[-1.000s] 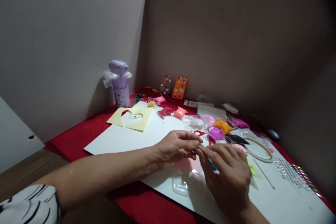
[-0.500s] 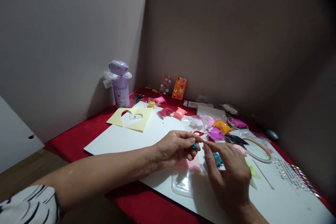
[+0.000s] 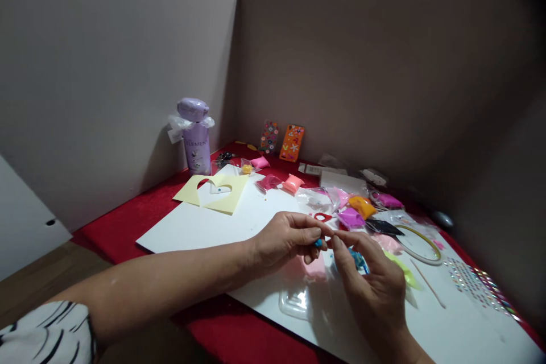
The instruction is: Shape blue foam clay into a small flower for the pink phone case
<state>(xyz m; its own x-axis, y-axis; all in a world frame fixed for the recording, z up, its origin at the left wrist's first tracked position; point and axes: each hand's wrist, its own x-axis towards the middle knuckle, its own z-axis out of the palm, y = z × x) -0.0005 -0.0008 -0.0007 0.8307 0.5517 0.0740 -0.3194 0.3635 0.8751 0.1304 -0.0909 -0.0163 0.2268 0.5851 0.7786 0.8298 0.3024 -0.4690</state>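
Note:
A small lump of blue clay (image 3: pixel 318 243) is pinched in the curled fingers of my left hand (image 3: pixel 286 243). My right hand (image 3: pixel 370 280) meets it fingertip to fingertip, thumb and forefinger pressed together; whatever lies in that pinch is too small to make out. Partly hidden behind the right fingers is a packet of blue clay (image 3: pixel 359 260) on the white board (image 3: pixel 239 231). Beneath the hands are a pink block (image 3: pixel 314 267) and a clear plastic case (image 3: pixel 294 302).
Bright clay packets, among them an orange one (image 3: pixel 362 206) and a purple one (image 3: pixel 351 218), lie beyond the hands. Yellow paper with a heart cut-out (image 3: pixel 187 192) is at left. A hoop (image 3: pixel 426 239), a cotton swab (image 3: pixel 427 283) and gem stickers (image 3: pixel 473 287) lie at right.
Both hands stay together in nearly the same spot. The left fingers have shifted slightly right with the blue clay, and the right fingertips have moved a little.

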